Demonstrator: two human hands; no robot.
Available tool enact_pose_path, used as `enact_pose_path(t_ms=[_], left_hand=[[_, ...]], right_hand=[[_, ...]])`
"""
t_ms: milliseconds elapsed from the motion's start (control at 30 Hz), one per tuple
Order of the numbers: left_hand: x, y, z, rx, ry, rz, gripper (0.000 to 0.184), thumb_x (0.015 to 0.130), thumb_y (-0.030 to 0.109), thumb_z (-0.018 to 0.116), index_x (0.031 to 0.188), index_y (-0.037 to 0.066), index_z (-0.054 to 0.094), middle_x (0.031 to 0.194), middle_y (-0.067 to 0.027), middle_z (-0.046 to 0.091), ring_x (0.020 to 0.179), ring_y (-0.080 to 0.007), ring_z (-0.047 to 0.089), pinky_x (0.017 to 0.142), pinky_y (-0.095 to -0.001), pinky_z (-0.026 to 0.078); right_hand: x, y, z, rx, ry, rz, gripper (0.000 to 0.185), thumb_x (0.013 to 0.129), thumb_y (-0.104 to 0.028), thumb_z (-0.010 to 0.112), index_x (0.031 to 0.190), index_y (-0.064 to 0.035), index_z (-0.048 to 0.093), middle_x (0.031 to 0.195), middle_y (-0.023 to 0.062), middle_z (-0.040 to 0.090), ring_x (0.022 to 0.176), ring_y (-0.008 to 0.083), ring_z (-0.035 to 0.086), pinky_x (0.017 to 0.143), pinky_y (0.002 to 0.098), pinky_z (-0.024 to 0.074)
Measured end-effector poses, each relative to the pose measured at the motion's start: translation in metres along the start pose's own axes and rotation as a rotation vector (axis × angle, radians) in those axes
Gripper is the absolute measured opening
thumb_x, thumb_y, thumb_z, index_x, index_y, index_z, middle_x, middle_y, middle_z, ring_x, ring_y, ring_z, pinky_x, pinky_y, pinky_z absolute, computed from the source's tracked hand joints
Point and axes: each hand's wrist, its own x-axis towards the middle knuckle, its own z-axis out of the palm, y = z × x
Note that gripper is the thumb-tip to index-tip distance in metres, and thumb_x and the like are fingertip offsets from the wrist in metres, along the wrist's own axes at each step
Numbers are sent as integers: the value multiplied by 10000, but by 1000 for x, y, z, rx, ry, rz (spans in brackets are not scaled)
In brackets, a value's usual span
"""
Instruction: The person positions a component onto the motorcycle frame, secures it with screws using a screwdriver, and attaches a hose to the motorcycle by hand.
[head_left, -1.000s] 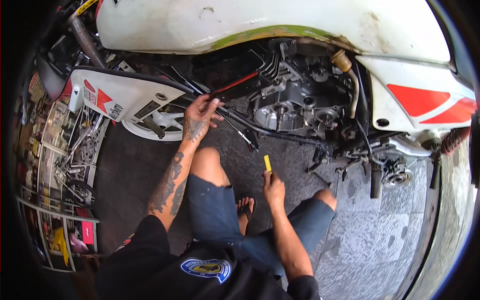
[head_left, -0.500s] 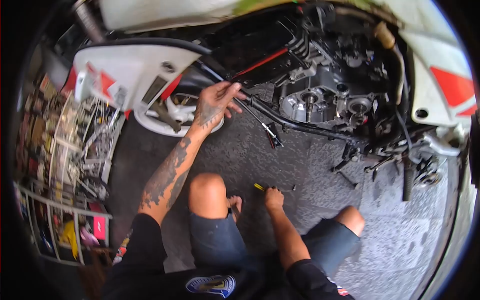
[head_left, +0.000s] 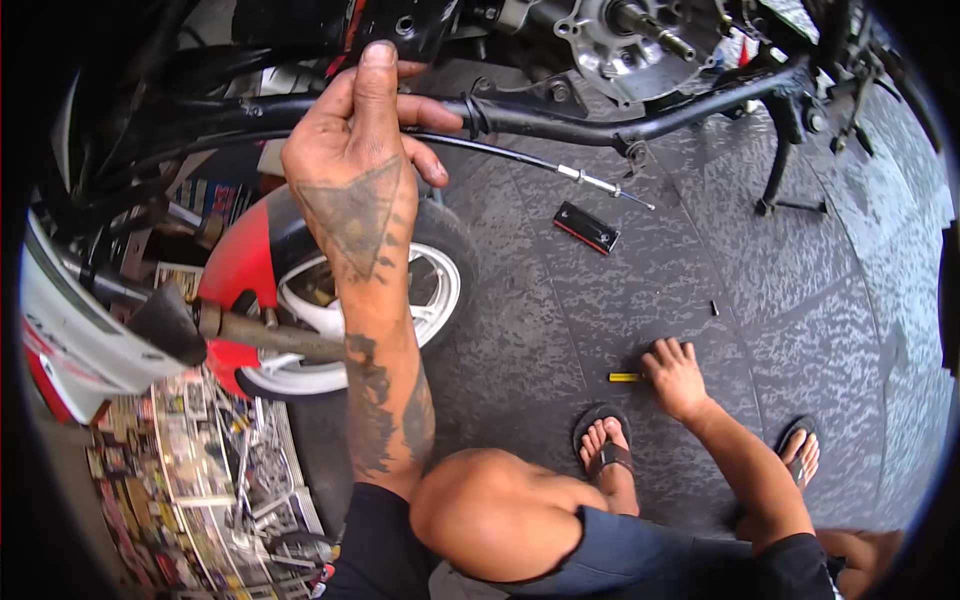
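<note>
My left hand (head_left: pixel 365 130) is raised in front of the motorcycle's black frame tube (head_left: pixel 560 124). Its thumb and index finger come together while the other fingers stick out loosely; anything pinched there is hidden. A black cable (head_left: pixel 480 148) with a silver threaded adjuster (head_left: pixel 590 180) runs out past these fingers. Low over the floor, my right hand (head_left: pixel 677 380) has its fingers curled over a tool with a yellow handle (head_left: pixel 624 377). The handle sticks out at the left; the rest of the tool is covered by the hand.
The opened engine (head_left: pixel 640 45) sits above the tube. A small black case (head_left: pixel 587 228) and a short dark pin-like piece (head_left: pixel 714 308) lie on the tiled floor (head_left: pixel 640 290). The red-and-white wheel (head_left: pixel 440 290) stands left, near a rack of parts (head_left: pixel 200 460).
My view has shifted closer and turned, so the frame tube and wheel look larger. The left hand stays by the tube and cable. The right hand remains low with the yellow-handled tool.
</note>
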Motion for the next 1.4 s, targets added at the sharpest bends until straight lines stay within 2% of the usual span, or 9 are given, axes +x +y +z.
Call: enact_pose_path(t_ms=[167, 233, 367, 433, 567, 700, 967, 1100, 1400], left_hand=[[-3, -4, 3, 0, 66, 43, 362, 956, 315, 563, 876, -28, 647, 566, -100, 617, 342, -69, 483, 331, -181, 337], [-3, -7, 5, 12, 80, 82, 361, 957, 313, 561, 863, -25, 646, 559, -99, 615, 327, -68, 465, 318, -187, 321], [-2, -7, 5, 31, 82, 104, 349, 959, 295, 557, 859, -28, 644, 556, -95, 610, 319, -68, 459, 305, -183, 308], [-2, -7, 6, 38, 97, 128, 356, 962, 292, 552, 854, -36, 639, 555, -94, 607, 315, -68, 454, 305, -184, 306], [-2, -6, 8, 48, 117, 125, 368, 964, 296, 547, 853, -45, 630, 553, -98, 603, 313, -70, 450, 302, -188, 294], [-2, -6, 10, 56, 154, 100, 368, 957, 303, 558, 851, -42, 627, 519, -91, 582, 287, -76, 420, 292, -192, 277], [0, -6, 8, 311, 101, 97, 365, 962, 286, 558, 931, -66, 650, 557, -75, 557, 331, -66, 410, 312, -181, 278], [-8, -7, 16, 113, 190, 202, 396, 960, 310, 559, 923, -74, 650, 531, -67, 545, 325, -64, 402, 310, -180, 278], [0, 0, 5, 64, 114, 16, 384, 943, 325, 585, 846, -39, 656, 486, -62, 554, 314, -63, 430, 327, -185, 298]], right_hand=[[-7, 24, -19, 70, 406, 560, 322, 808, -150, 626, 1121, -97, 572, 1058, 130, 493, 1033, 307, 481, 829, 417, 399], [-19, 43, -5, -90, 312, 561, 342, 819, -182, 634, 1144, -101, 565, 1051, 123, 493, 1025, 301, 485, 819, 407, 411], [-21, 54, -4, 82, 318, 559, 304, 797, -21, 499, 1091, -47, 573, 1000, 127, 510, 985, 311, 506, 824, 410, 434], [-17, 55, -9, 149, 397, 519, 154, 811, 3, 517, 959, -21, 553, 906, 151, 513, 913, 353, 518, 779, 445, 443], [-18, 61, -6, 231, 390, 562, 112, 820, -42, 570, 932, -36, 562, 889, 150, 519, 889, 358, 534, 762, 453, 446], [-18, 60, -21, 167, 457, 544, 295, 794, -56, 614, 1085, -52, 564, 1020, 140, 520, 971, 340, 510, 799, 432, 426], [-13, 68, -19, 59, 374, 569, 291, 804, -99, 626, 1091, -76, 581, 984, 120, 522, 959, 308, 509, 799, 407, 404], [-5, 64, -24, 108, 389, 538, 273, 800, -132, 643, 1063, -81, 588, 971, 106, 527, 947, 295, 513, 797, 409, 406], [3, 61, -31, 155, 280, 359, 448, 755, -188, 700, 1189, -157, 591, 1016, 109, 524, 960, 293, 534, 818, 396, 447]])
